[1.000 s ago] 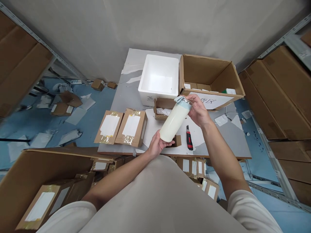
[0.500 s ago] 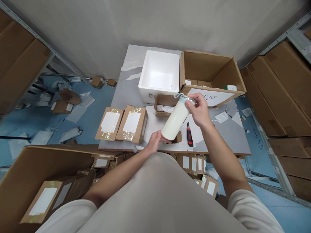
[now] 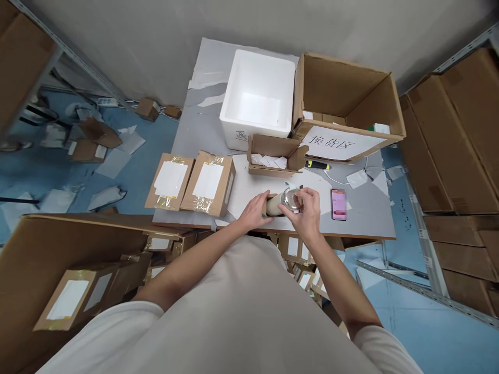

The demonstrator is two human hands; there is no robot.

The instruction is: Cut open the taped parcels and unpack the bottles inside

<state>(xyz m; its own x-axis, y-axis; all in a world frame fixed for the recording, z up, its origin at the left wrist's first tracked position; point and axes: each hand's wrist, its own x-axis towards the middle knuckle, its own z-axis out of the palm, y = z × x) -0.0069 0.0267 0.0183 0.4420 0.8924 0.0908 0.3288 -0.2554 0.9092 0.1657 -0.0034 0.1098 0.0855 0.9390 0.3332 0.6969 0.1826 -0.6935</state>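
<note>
A cream bottle (image 3: 274, 206) with a shiny lid and a pale strap loop leans across the front edge of the table. My right hand (image 3: 306, 212) grips it by the lid, thumb and fingers curled round the rim. The bottle's lower end is inside a small open cardboard box (image 3: 272, 197), mostly covered by my hands. My left hand (image 3: 254, 211) holds that box from its left side, thumb near the bottle. Just behind stands a low open carton (image 3: 260, 169) with folded white papers inside.
Two taped, labelled boxes (image 3: 202, 183) sit at the table's left. A white foam box (image 3: 254, 126) and a large carton (image 3: 353, 144) stand behind. Rightward lie a phone (image 3: 339, 204) and a yellow-black handled tool (image 3: 317, 164). A large box (image 3: 78, 221) of parcels flanks my left.
The bottle has come down from above the table, its base now within the small box. Both hands moved with it, and the phone has come into view as my right arm shifted.
</note>
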